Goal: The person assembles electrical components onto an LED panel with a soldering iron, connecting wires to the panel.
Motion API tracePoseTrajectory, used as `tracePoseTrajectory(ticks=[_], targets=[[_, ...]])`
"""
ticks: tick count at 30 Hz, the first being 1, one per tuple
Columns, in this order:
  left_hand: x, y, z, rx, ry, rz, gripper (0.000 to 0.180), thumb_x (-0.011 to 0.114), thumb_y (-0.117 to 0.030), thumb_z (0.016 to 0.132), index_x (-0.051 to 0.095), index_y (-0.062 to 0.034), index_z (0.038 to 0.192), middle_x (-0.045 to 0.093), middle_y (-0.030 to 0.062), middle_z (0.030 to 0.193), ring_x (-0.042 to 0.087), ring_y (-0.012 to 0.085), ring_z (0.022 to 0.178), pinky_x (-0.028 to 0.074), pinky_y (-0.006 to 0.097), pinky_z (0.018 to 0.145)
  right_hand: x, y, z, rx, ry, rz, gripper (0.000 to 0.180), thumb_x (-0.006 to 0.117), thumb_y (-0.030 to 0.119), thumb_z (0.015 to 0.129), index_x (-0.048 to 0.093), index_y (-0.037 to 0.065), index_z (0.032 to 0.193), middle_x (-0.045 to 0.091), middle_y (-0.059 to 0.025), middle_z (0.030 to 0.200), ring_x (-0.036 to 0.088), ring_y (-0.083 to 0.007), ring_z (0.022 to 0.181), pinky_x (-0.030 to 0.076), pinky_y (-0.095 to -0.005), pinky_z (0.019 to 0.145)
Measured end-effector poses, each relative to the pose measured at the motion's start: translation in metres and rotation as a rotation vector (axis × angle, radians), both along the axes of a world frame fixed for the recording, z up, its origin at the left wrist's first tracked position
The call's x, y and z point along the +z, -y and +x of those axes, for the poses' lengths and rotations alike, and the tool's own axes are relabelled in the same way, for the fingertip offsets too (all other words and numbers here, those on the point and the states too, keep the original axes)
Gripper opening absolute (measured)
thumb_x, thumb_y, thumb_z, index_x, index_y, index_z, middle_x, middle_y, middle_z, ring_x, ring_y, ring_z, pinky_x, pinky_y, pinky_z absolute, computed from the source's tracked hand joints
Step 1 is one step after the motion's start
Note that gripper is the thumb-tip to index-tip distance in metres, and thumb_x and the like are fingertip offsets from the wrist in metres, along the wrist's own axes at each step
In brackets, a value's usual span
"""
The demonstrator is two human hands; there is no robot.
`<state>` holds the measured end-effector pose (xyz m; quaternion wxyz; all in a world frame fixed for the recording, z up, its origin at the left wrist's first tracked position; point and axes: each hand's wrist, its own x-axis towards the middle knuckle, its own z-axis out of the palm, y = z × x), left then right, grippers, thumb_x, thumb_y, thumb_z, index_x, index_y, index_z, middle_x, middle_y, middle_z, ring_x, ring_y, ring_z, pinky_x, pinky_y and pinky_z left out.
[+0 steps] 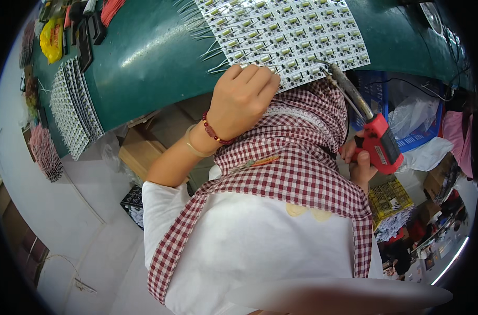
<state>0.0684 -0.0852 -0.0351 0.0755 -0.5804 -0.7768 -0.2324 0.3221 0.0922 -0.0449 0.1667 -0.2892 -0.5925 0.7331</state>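
Circuit-board panel [302,37] at the green bench's [149,68] near edge.
Likely light, stiff, easily scratched, best held by its rim, away from the delicate wires [211,52]; left hand [244,97] curls over the panel at the bench edge, fingertips hidden, grip unclear; right hand [360,172] grasps a red soldering gun [380,142] beyond that edge; bare bench surface stretches toward stacked panels [73,107] at the bench's left.

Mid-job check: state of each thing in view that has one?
Circuit-board panel: flat on green table, wires along its left.
Red soldering gun: held, tip over the panel; heat unclear.
Right hand: closed on the gun.
Left hand: curled at the panel's near left corner, grip hidden.
Stacked panels: fanned, overlapping.
Checked apron: worn.
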Motion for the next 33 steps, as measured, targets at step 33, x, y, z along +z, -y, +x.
tracePoseTrajectory(ticks=[33], targets=[[0.0,-0.036,-0.123,0.394,0.005,0.289,0.008,0.073,-0.002,0.076,0.068,-0.0049,0.082,0.06,0.0059,0.072,0.06,0.0185,0.063,0.047,0.029,0.057,0.017,-0.029,-0.062,-0.005,-0.194,0.04,0.056,0.055,0.044,0.095,0.044,-0.005,0.12,0.049,-0.0044,0.062,0.044,-0.0102,0.046,0.042,-0.0265,0.046]])
